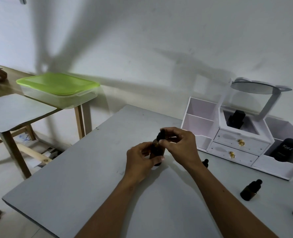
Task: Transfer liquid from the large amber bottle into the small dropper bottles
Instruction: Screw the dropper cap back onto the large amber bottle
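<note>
At the centre of the grey table (90,169), the left hand (140,160) is gripping the body of the amber bottle (157,150), which is standing upright. The right hand (180,145), at its two o'clock, is pinching the black dropper cap (160,135). One small dropper bottle (250,190) is lying at four o'clock; another (205,163) is peeking out by the right wrist. A white organiser (236,140) is sitting at two o'clock.

head-worn view, looking down, close over table (90,177)
</note>
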The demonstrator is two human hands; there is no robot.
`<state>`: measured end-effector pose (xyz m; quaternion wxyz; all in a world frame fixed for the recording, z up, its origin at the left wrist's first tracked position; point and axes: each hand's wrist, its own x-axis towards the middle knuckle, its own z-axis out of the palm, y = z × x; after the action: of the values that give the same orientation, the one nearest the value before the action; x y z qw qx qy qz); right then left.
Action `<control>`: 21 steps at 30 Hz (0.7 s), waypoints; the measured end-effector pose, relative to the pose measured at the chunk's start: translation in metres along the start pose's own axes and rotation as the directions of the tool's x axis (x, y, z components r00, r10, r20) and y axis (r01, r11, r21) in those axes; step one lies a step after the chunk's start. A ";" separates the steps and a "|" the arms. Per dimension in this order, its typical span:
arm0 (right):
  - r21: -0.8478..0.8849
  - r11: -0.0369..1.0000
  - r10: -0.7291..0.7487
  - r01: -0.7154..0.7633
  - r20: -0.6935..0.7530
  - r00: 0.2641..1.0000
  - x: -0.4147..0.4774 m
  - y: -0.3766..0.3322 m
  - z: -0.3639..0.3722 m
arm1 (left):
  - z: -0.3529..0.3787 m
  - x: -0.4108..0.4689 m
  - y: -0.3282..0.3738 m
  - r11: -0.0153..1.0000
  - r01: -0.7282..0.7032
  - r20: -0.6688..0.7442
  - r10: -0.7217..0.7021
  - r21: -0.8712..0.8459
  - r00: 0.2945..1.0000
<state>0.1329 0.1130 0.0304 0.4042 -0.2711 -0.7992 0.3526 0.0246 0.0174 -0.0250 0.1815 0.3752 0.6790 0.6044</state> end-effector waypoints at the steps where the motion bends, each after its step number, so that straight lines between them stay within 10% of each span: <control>1: -0.011 1.000 0.000 0.000 -0.007 1.000 0.000 0.000 0.000 | 0.000 0.000 0.000 1.000 0.000 0.000 0.000 0.006 1.000; 21: 0.017 1.000 0.014 -0.013 -0.015 1.000 0.001 -0.001 0.001 | 0.002 0.003 -0.006 0.999 -0.017 0.008 0.016 0.038 1.000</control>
<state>0.1317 0.1126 0.0316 0.4103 -0.2758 -0.7912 0.3600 0.0223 0.0215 -0.0305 0.1719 0.3865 0.6864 0.5915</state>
